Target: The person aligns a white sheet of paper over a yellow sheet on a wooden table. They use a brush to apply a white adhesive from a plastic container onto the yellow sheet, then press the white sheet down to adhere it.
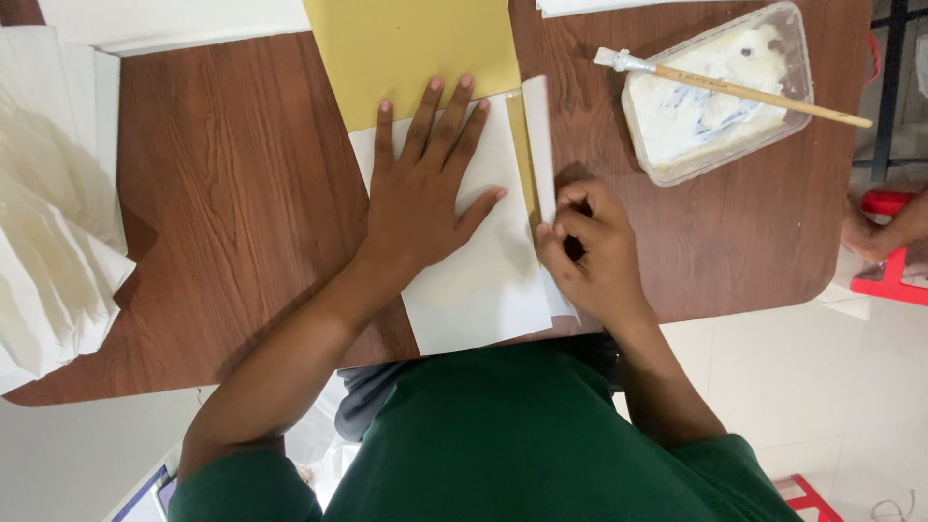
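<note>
- On the white paper sheet [483,280], the left hand [425,193] is lying flat, palm down and fingers spread apart, pressing the sheet against the tabletop [232,193].
- Just beside it, the right hand [590,246] is pinching the sheet's right edge, thumb and fingertips closed together on a narrow folded flap [537,145] that is standing up from the sheet.
- Under the sheet's upper part, a yellow-tan card [406,48] is lying flat, reaching up toward the far edge of the tabletop and showing as a thin strip between sheet and flap.
- Off to the right, well apart from both hands, a clear plastic tub [710,97] is sitting with white paste in it.
- Across the tub's rim, a wooden-handled brush [735,89] is resting, bristles pointing left.
- Along the left edge, a stack of white folded paper pieces [53,213] is fanning out.
- At the far right, another person's hand [884,232] is showing beside something red.
</note>
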